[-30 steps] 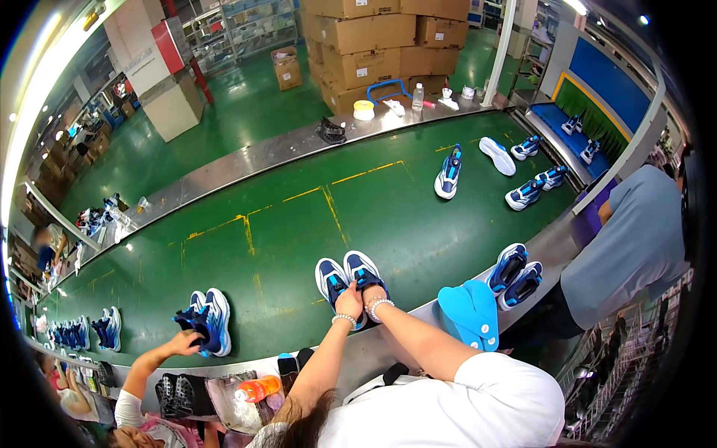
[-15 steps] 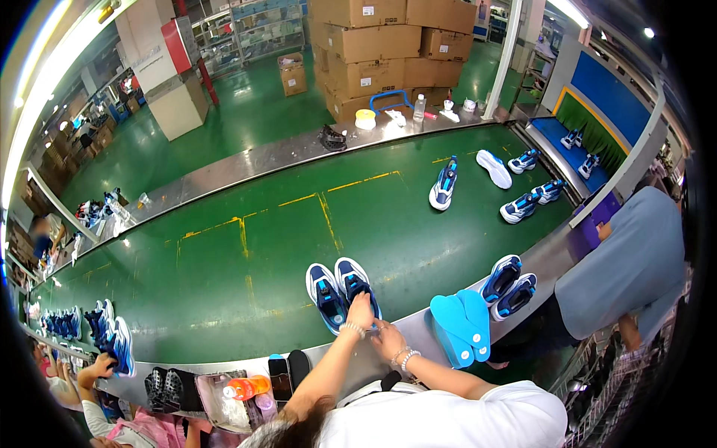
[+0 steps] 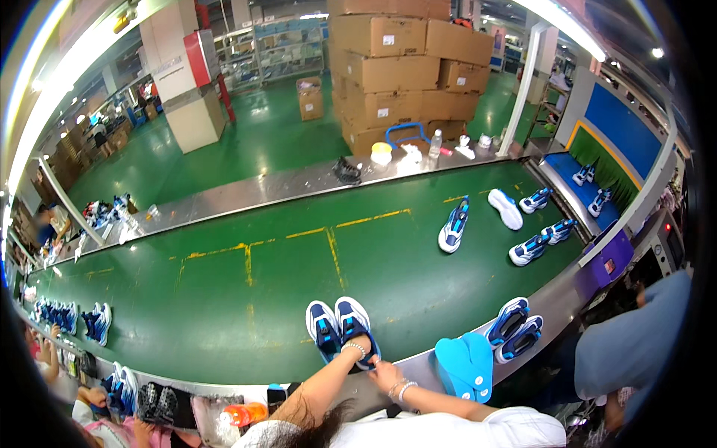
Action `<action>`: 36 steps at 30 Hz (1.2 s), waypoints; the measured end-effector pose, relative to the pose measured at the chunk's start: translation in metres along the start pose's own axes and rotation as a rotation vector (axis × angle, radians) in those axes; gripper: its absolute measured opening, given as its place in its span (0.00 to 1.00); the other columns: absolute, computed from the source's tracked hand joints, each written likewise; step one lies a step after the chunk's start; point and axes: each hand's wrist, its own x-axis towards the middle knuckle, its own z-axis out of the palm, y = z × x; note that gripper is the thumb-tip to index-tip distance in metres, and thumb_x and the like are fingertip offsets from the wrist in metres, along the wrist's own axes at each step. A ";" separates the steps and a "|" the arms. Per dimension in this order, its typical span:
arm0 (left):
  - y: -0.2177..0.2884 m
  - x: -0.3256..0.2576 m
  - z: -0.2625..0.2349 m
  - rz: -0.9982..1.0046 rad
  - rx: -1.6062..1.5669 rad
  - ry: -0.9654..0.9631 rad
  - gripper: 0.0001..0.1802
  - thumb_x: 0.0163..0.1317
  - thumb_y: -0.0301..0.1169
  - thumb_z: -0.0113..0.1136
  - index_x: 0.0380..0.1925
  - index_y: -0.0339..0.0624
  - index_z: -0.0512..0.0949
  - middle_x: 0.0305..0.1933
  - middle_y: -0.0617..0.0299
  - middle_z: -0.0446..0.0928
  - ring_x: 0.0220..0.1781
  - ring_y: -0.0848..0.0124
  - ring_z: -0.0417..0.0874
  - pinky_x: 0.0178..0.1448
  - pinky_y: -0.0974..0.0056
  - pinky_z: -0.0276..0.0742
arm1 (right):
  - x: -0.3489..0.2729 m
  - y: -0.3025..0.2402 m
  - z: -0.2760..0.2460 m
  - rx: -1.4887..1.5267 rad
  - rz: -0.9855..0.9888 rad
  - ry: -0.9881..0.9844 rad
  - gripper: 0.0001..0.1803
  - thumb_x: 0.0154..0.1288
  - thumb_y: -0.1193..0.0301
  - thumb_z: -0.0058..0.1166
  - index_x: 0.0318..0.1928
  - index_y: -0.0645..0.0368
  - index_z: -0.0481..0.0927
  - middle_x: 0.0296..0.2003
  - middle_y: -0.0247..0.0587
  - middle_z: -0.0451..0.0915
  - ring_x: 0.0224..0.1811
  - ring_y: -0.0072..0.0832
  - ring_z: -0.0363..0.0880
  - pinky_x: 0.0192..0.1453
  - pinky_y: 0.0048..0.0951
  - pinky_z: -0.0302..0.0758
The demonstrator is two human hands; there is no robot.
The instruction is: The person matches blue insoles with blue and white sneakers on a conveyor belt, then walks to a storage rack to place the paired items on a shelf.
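Both hands are meeting at the heels of a blue-and-white sneaker pair (image 3: 340, 327) sitting at the near edge of the green conveyor belt (image 3: 246, 299): left hand (image 3: 358, 351) gripping a heel (fingers hidden), right hand (image 3: 387, 371) just beside it, grip unclear.

1. This is a shoe factory floor, built around a long assembly line.
2. A wide green conveyor belt (image 3: 261, 299) with yellow markings curves through the hall between steel side rails.
3. Blue-and-white sneakers (image 3: 340, 328) ride on the belt in pairs, with more pairs (image 3: 534, 224) farther along it.
4. Stacked cardboard cartons (image 3: 403, 67) stand on the green-painted floor beyond the line.
5. Storage racks (image 3: 269, 48) line the far wall under strip lights.
6. Other workers sit along the belt's near edge.
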 end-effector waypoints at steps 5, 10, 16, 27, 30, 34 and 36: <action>0.017 -0.053 -0.035 0.385 0.304 -0.178 0.10 0.40 0.33 0.53 0.23 0.40 0.79 0.30 0.49 0.76 0.30 0.57 0.77 0.35 0.59 0.71 | 0.003 0.019 0.001 -0.003 -0.137 0.038 0.17 0.51 0.66 0.47 0.44 0.50 0.65 0.25 0.48 0.76 0.29 0.44 0.75 0.33 0.40 0.72; 0.022 -0.030 -0.041 0.274 0.284 -0.337 0.13 0.43 0.33 0.49 0.28 0.37 0.76 0.34 0.48 0.73 0.35 0.57 0.73 0.39 0.60 0.67 | -0.036 0.036 -0.016 -0.009 -0.028 -0.136 0.19 0.51 0.63 0.47 0.46 0.50 0.69 0.24 0.46 0.76 0.30 0.42 0.75 0.37 0.38 0.71; 0.012 -0.012 -0.028 0.173 0.222 -0.278 0.19 0.48 0.34 0.44 0.37 0.34 0.73 0.45 0.47 0.68 0.49 0.58 0.68 0.51 0.62 0.63 | -0.091 0.040 -0.070 -0.074 0.150 0.133 0.21 0.52 0.62 0.46 0.48 0.54 0.67 0.37 0.47 0.75 0.40 0.40 0.73 0.42 0.38 0.70; 0.012 -0.072 -0.024 0.275 0.428 0.214 0.15 0.50 0.34 0.41 0.28 0.42 0.77 0.29 0.50 0.76 0.34 0.56 0.78 0.44 0.58 0.70 | -0.127 0.145 -0.046 -0.390 0.275 0.510 0.32 0.52 0.61 0.48 0.57 0.53 0.56 0.60 0.45 0.48 0.63 0.38 0.44 0.65 0.36 0.43; 0.005 -0.096 -0.018 0.437 0.241 0.540 0.21 0.52 0.46 0.43 0.20 0.41 0.77 0.23 0.51 0.76 0.30 0.59 0.75 0.50 0.59 0.62 | -0.119 0.140 -0.037 -0.462 0.348 0.564 0.30 0.53 0.63 0.46 0.57 0.52 0.56 0.60 0.45 0.48 0.63 0.38 0.45 0.65 0.36 0.43; -0.001 -0.119 -0.008 0.472 0.278 0.623 0.22 0.51 0.48 0.47 0.20 0.39 0.76 0.26 0.53 0.75 0.35 0.61 0.74 0.54 0.59 0.58 | -0.120 0.142 -0.043 -0.522 0.361 0.553 0.28 0.55 0.64 0.43 0.57 0.52 0.56 0.60 0.44 0.48 0.63 0.36 0.46 0.64 0.35 0.43; -0.009 -0.121 0.003 0.465 0.225 0.684 0.21 0.51 0.46 0.47 0.21 0.37 0.76 0.28 0.53 0.75 0.38 0.61 0.73 0.57 0.57 0.56 | -0.122 0.139 -0.043 -0.525 0.346 0.559 0.28 0.56 0.63 0.42 0.57 0.53 0.56 0.60 0.43 0.49 0.63 0.36 0.46 0.64 0.35 0.43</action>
